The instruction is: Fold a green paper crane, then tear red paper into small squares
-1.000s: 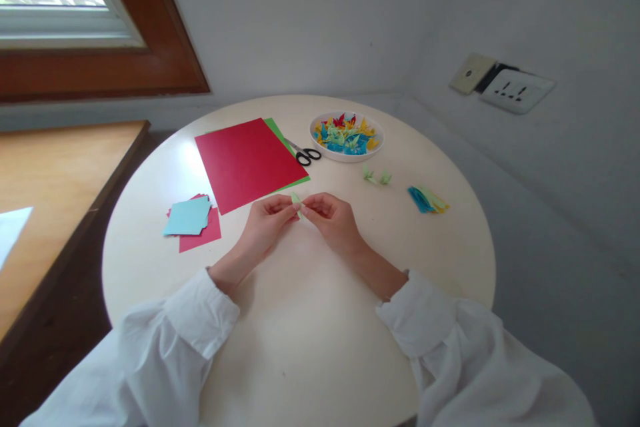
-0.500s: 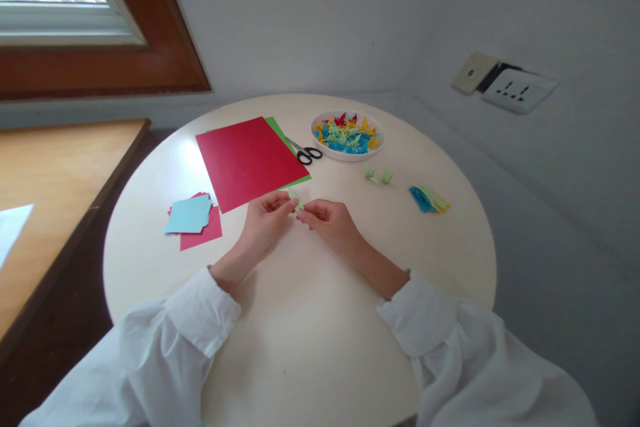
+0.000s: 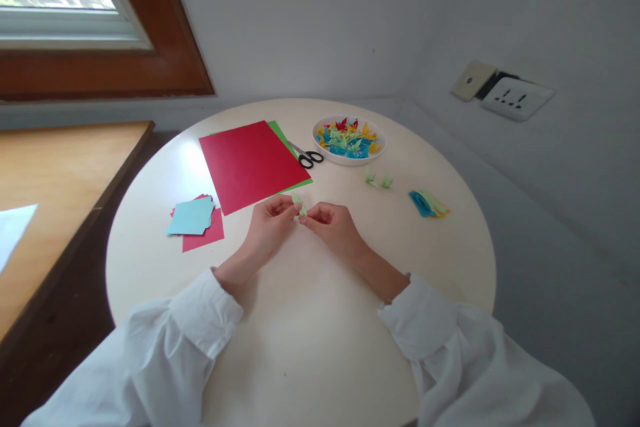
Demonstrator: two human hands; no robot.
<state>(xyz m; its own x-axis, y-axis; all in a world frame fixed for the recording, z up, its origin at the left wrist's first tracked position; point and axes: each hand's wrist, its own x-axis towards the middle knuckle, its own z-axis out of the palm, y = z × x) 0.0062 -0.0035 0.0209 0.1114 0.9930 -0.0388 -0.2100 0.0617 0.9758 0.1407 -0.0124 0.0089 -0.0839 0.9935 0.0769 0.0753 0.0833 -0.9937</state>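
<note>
A small folded piece of light green paper (image 3: 299, 204) is pinched between both my hands just above the round cream table (image 3: 300, 333). My left hand (image 3: 267, 223) grips its left side with closed fingers. My right hand (image 3: 333, 225) pinches its right side, fingers curled. Both hands hover near the lower corner of a large red sheet (image 3: 250, 163), which lies on a green sheet (image 3: 280, 135). White sleeves cover both my forearms.
Black scissors (image 3: 306, 155) lie beside a white dish (image 3: 349, 139) of several coloured folded papers. Two small green folded pieces (image 3: 378, 179) and a blue-yellow paper stack (image 3: 428, 203) sit to the right. Light blue and red squares (image 3: 196, 221) lie left. A wooden ledge (image 3: 55, 193) flanks the table.
My hands stayed together on the green paper, turning and re-pinching it slightly; the paper sits lower between the fingertips. The view shifted a little.
</note>
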